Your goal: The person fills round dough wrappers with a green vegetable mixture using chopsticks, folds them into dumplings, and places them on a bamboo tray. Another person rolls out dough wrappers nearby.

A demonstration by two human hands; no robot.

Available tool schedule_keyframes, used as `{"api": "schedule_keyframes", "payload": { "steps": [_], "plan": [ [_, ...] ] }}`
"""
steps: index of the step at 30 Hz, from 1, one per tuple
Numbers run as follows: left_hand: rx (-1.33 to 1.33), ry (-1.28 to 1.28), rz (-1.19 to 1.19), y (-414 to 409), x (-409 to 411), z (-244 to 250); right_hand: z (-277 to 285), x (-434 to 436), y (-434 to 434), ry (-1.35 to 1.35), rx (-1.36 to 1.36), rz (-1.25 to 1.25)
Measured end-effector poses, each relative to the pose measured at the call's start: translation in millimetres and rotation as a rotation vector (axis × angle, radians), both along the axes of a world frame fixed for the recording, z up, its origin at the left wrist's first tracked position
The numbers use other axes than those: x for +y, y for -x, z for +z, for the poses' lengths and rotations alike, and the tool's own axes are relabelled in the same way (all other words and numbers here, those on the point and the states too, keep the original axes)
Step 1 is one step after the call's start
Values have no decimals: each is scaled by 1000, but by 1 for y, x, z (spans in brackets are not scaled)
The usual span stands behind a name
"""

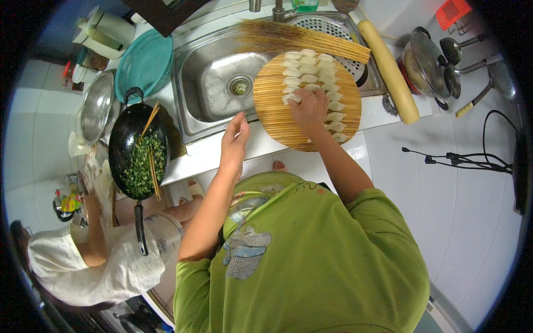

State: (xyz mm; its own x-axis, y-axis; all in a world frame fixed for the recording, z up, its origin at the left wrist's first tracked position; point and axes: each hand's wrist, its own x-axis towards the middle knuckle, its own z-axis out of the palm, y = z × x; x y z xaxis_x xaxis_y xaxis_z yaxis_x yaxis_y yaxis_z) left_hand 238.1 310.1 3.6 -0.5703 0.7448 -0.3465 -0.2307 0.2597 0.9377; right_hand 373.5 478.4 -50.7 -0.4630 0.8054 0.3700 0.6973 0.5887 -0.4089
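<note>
My right hand (pixel 310 109) is over a round bamboo mat (pixel 270 120), its fingertips on a white dumpling (pixel 290 98) at the near end of the left row. Raw dumplings (pixel 308 68) lie in three rows on the mat, and my hand and wrist hide part of the middle row. The mat overlaps the right part of a steel sink (pixel 208 70) and the counter's front edge. My left hand (pixel 235 139) hangs in the air before the sink, fingers apart and holding nothing.
A black wok (pixel 118 125) holds chopped green filling (pixel 143 162) and chopsticks (pixel 155 175). Behind it are a teal basket (pixel 145 62) and a steel bowl (pixel 95 110). A straw brush (pixel 308 37), a rolling pin (pixel 389 73) and a lidded pot (pixel 424 64) stand right. A co-worker (pixel 100 258) sits left.
</note>
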Motion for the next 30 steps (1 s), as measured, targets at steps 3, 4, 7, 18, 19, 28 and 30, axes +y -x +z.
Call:
{"api": "schedule_keyframes", "payload": {
  "steps": [3,4,7,18,19,28,30],
  "plan": [
    [-18,0,48,-4,-4,-2,-3,7,-3,30,-105,-15],
    [-22,-2,65,-5,-5,-3,-3,8,-5,26,-136,-4],
    [22,28,88,-6,-12,-5,-6,11,-12,-4,-197,5],
    [48,-34,163,-4,-31,11,-13,21,-14,16,-169,66],
    [46,-34,162,-1,-35,13,-18,23,-13,33,-156,56],
    [197,-185,119,61,-88,43,-10,30,-8,-187,-126,187],
    [202,-261,166,96,-111,62,16,5,7,-30,-74,148]
  ]
}}
